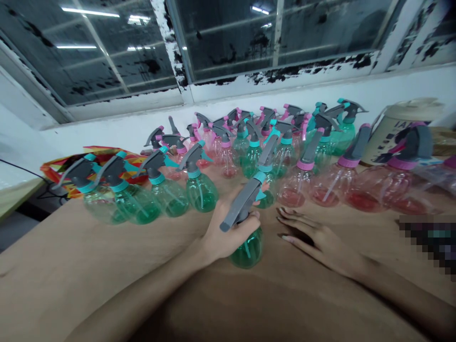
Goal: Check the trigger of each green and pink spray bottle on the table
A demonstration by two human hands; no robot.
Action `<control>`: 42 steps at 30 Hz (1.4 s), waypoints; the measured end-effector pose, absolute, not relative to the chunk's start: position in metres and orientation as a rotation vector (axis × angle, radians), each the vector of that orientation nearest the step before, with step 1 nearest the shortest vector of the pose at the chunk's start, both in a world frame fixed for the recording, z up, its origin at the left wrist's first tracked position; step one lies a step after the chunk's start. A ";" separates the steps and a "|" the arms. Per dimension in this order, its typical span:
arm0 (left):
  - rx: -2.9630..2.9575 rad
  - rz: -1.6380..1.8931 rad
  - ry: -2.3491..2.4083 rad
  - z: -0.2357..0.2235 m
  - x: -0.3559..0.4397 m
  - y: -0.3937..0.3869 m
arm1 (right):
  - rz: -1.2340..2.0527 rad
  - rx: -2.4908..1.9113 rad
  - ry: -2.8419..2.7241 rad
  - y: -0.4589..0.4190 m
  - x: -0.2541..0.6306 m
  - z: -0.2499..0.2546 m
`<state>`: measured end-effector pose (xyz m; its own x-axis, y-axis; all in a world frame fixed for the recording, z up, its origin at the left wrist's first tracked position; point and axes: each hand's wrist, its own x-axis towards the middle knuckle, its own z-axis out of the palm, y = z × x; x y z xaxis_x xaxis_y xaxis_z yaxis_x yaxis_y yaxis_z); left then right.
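My left hand [228, 232] is wrapped round the neck of a green spray bottle [248, 251], which has a grey and teal trigger head and stands near the front of the table. Its fingers are partly hidden behind the bottle's head. To the right, my right hand [313, 235] rests low over the tabletop, fingers stretched out and holding nothing. Just beyond its fingertips stands a pink spray bottle [291, 195]. A row of green spray bottles with teal collars, among them one nearby bottle [202, 192], stands left of the held one.
More pink and green spray bottles [228, 164] crowd the back of the wooden table [149, 256] below the window. A cream jug [399, 114] with printed letters stands at the back right. Orange and red crumpled material [107, 152] lies at the back left, and a pixelated patch covers the right edge.
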<state>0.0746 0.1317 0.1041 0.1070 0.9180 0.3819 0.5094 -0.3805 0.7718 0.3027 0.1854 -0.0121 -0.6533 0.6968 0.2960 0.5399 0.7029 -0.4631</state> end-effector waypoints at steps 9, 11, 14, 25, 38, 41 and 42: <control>1.895 1.177 1.392 0.102 0.073 0.132 | 0.478 -0.950 -2.428 0.184 0.302 -0.010; 1.906 1.166 1.368 0.102 0.071 0.133 | 0.480 -0.948 -2.424 0.185 0.302 -0.010; 1.879 1.158 1.317 0.101 0.068 0.135 | 0.474 -0.945 -2.432 0.185 0.303 -0.013; 1.853 1.191 1.376 0.095 0.063 0.135 | 0.476 -0.954 -2.454 0.185 0.303 -0.012; 1.810 1.247 1.380 0.091 0.069 0.131 | 0.489 -0.988 -2.449 0.185 0.303 -0.011; 1.830 1.270 1.348 0.091 0.069 0.132 | 0.487 -0.989 -2.447 0.185 0.303 -0.012; 1.837 1.276 1.333 0.092 0.069 0.132 | 0.487 -0.988 -2.447 0.185 0.303 -0.012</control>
<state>0.0693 0.1318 0.0918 0.0661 0.9223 0.3807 0.4207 -0.3717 0.8276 0.3033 0.1852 -0.0121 -0.6396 0.7173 0.2764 0.5569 0.6802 -0.4766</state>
